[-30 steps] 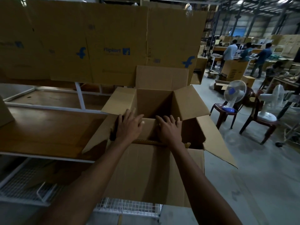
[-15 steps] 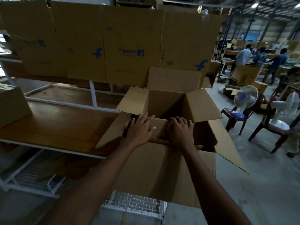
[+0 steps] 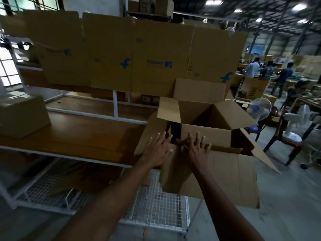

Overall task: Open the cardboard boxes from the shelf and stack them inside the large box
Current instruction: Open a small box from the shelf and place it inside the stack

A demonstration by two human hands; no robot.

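While both arms reach forward from the bottom of the view, the left hand (image 3: 159, 150) and the right hand (image 3: 196, 151) lie side by side at the near rim of the large box (image 3: 217, 174), each with its fingers straight and spread, gripping nothing. The left hand is over the near left corner, where the box's left flap slopes down toward the shelf (image 3: 78, 136), and its fingertips reach the edge of a dark gap. The right hand is just beside it, fingers pointing onto the near panel of the opened box (image 3: 206, 134) that sits inside the large box; whether the palm presses on the cardboard cannot be told. This inner box stands upright with its mouth open, its side flaps splayed to left and right above the rim of the large box. The large box stands at the right end of the wooden shelf, its far flap upright and its right flap hanging out over the floor. One closed small box (image 3: 22, 115) rests at the left end of the same shelf, well apart from the hands. Flattened cardboard sheets (image 3: 139, 54) with blue printed marks stand along the back. A white wire rack (image 3: 156, 206) lies below the shelf. To the right, two fans (image 3: 259, 109) sit on chairs, and several people (image 3: 251, 68) stand farther back in the hall.
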